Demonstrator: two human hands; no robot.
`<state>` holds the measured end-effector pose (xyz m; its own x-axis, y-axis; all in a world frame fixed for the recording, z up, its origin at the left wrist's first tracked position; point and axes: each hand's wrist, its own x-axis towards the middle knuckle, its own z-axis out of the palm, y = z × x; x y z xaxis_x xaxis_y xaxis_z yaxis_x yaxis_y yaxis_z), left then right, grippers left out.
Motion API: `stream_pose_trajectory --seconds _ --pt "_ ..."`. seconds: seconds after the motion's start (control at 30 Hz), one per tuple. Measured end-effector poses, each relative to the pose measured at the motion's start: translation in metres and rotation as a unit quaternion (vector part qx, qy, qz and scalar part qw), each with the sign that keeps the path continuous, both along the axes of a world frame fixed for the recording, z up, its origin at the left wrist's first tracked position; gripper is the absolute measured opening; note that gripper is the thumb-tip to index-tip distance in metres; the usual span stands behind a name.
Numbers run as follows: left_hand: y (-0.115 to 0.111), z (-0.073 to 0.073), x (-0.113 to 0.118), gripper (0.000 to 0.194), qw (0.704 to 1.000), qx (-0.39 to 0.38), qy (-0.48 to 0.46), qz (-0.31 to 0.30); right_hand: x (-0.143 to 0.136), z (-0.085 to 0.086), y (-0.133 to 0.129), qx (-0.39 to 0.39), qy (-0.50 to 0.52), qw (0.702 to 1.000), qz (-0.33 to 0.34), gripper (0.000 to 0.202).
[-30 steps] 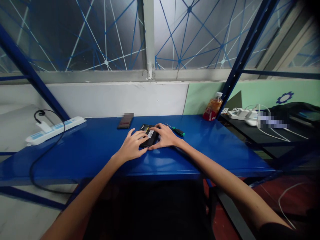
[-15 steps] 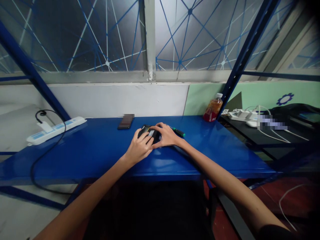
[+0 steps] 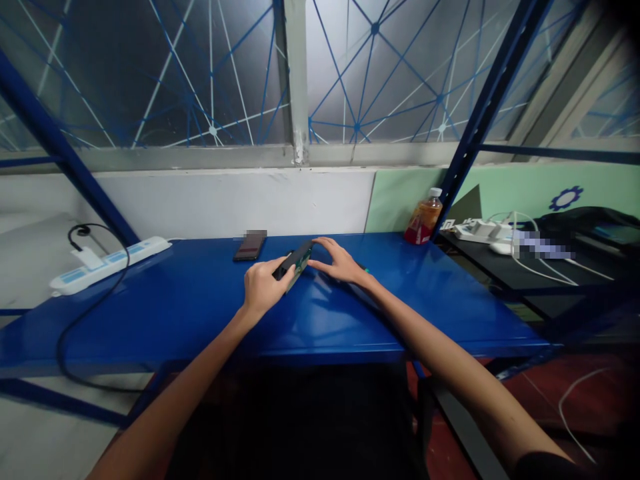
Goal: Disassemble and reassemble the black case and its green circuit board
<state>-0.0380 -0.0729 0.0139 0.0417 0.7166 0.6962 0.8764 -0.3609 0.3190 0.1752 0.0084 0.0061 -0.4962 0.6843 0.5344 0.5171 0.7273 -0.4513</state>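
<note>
A flat black device (image 3: 296, 261) is tilted up on edge above the blue table, with a green circuit board showing along its lower side. My left hand (image 3: 264, 285) is closed around its near left end, thumb on the board side. At its far right end, my right hand (image 3: 337, 260) pinches the device between index finger and thumb. What looks like a screwdriver's green tip (image 3: 367, 270) peeks out behind my right hand, which hides the rest of it.
On the blue table (image 3: 190, 307) a dark phone (image 3: 251, 245) lies behind my left hand. A white power strip (image 3: 113, 265) with a black cable stands at the left. A drink bottle (image 3: 424, 217) is at the back right, beside a blue frame post (image 3: 493, 100).
The black device has been turned from lying flat to tilted on edge, bringing its green board side into view. My left hand has shifted left, and the right fingers have moved to the far end.
</note>
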Motion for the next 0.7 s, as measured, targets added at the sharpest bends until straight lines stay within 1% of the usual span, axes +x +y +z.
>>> stream_pose_trajectory --seconds 0.07,0.13,0.17,0.23,0.3,0.33,0.43,0.57,0.7 --pt "0.005 0.002 -0.004 0.030 0.996 -0.027 -0.084 -0.007 0.001 -0.004 0.006 -0.003 -0.003 1.000 -0.007 0.059" --pt "0.011 0.003 -0.009 0.030 0.981 -0.062 -0.179 -0.029 0.001 -0.009 0.012 -0.019 -0.005 1.000 -0.016 0.053" --pt "0.014 0.003 -0.011 0.033 0.968 -0.085 -0.232 -0.043 0.000 -0.011 0.015 -0.029 -0.004 0.999 -0.020 0.050" --pt "0.019 0.004 -0.015 0.039 0.931 -0.135 -0.331 -0.069 0.000 -0.014 0.020 -0.042 0.000 0.999 -0.027 0.046" --pt "0.023 0.006 -0.019 0.044 0.900 -0.170 -0.393 -0.084 -0.001 -0.014 0.023 -0.046 0.011 0.998 -0.033 0.044" --pt "0.025 0.007 -0.022 0.045 0.890 -0.181 -0.408 -0.089 -0.001 -0.014 0.024 -0.047 0.018 0.998 -0.036 0.042" --pt "0.031 0.008 -0.032 0.044 0.879 -0.207 -0.415 -0.107 -0.001 -0.012 0.024 -0.053 0.044 0.997 -0.044 0.039" --pt "0.043 0.007 -0.052 0.043 0.874 -0.258 -0.385 -0.145 -0.004 -0.008 0.021 -0.088 0.079 0.991 -0.057 0.038" --pt "0.055 0.009 -0.067 0.039 0.884 -0.292 -0.323 -0.169 -0.006 -0.004 0.019 -0.100 0.080 0.989 -0.070 0.032"
